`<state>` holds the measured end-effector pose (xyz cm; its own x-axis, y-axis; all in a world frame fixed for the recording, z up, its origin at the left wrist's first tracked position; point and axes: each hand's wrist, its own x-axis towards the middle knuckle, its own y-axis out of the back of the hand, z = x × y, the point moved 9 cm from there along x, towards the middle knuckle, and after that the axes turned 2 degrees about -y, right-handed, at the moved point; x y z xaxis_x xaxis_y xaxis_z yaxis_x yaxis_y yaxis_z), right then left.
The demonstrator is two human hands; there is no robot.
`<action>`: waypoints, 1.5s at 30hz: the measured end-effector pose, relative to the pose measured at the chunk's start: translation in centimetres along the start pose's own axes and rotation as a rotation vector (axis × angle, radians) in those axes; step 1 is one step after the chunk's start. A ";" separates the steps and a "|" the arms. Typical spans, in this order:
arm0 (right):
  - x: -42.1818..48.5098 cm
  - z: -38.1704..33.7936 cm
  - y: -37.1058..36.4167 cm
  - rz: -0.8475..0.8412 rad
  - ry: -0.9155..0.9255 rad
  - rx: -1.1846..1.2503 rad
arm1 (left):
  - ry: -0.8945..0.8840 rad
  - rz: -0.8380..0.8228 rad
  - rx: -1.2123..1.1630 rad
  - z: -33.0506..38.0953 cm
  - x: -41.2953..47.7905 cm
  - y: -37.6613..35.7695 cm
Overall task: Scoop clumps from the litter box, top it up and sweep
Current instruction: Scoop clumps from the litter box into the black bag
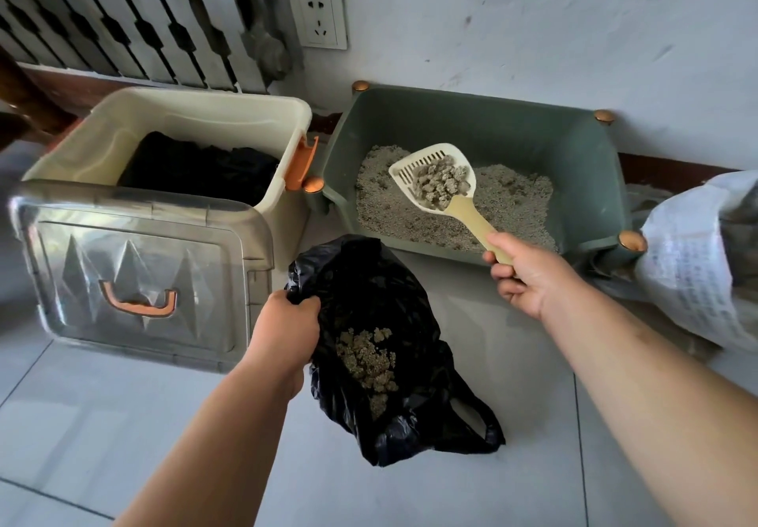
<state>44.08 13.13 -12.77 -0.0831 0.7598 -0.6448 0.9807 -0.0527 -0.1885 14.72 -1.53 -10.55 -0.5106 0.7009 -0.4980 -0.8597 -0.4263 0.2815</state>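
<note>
A green litter box point(484, 116) stands against the wall, partly filled with grey litter point(512, 198). My right hand point(529, 276) grips the handle of a cream slotted scoop point(441, 169), held above the litter with a heap of grey clumps point(441, 184) in its bowl. On the floor in front lies a black plastic bag point(369, 280) with earlier clumps point(367, 356) inside. My left hand point(287, 329) grips the bag's left rim, holding its mouth open.
A cream storage bin point(197, 112) with orange latches holds dark material at the left. Its clear lid point(135, 268) leans against its front. A white woven sack point(697, 264) sits at the right of the litter box. A radiator and a wall socket point(319, 18) are behind.
</note>
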 end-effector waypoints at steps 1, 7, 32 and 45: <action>-0.1 0.0 0.2 0.006 0.001 -0.003 | -0.003 -0.002 0.002 0.0 0.0 0.0; -1.5 -0.4 1.2 0.022 0.005 -0.063 | 0.004 -0.029 -0.026 -0.1 0.5 -0.4; -7.6 -3.2 -0.4 -0.277 0.172 -0.922 | 0.102 0.080 -0.057 -1.7 1.3 2.0; -6.0 -10.1 2.6 0.331 0.418 -1.155 | -0.045 -0.030 0.126 0.2 0.0 -2.0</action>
<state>48.87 14.97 -1.87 0.0496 0.9751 -0.2161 0.5442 0.1551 0.8245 16.45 -0.56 -10.97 -0.4826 0.7386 -0.4708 -0.8680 -0.3316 0.3696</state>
